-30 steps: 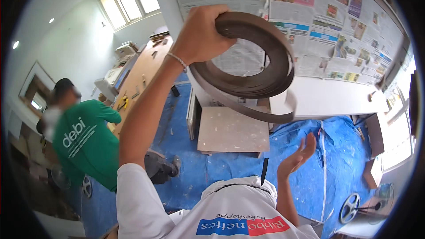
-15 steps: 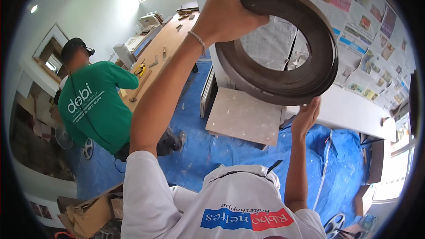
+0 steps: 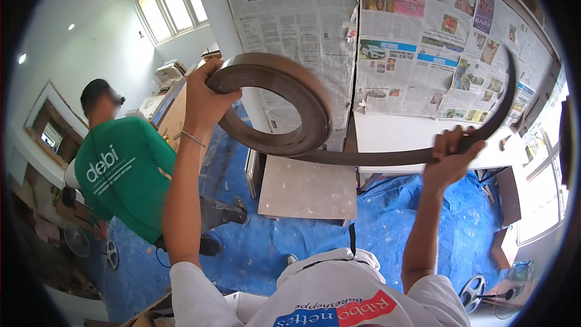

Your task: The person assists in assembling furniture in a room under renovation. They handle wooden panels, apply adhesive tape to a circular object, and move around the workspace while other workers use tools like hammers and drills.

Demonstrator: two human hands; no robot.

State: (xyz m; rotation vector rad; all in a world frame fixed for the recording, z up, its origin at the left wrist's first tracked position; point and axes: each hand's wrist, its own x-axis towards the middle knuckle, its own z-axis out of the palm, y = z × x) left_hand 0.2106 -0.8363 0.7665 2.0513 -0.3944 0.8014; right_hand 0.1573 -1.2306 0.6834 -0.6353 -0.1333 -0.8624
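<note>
A roll of dark brown edge banding (image 3: 315,109) hangs in the air in front of me. My left hand (image 3: 212,94) grips the coil at its upper left, thumb inside the ring and fingers over the outer edge. From the bottom of the coil a loose strip (image 3: 375,158) runs out to the right. My right hand (image 3: 452,154) is closed around that strip, and its free end curves upward past the hand. The coil is slightly blurred by motion.
Newspaper sheets cover tall panels (image 3: 296,24) ahead. A white surface (image 3: 387,133) and a low pale board (image 3: 308,191) stand below them. Blue tarp (image 3: 387,218) covers the floor. At left, a person in a green shirt (image 3: 124,175) stands by a wooden workbench (image 3: 172,106). A fan (image 3: 514,290) is at lower right.
My right hand has closed on the strip and drawn it out to the right. The coil and my left hand have moved left and down. My view has turned rightward.
</note>
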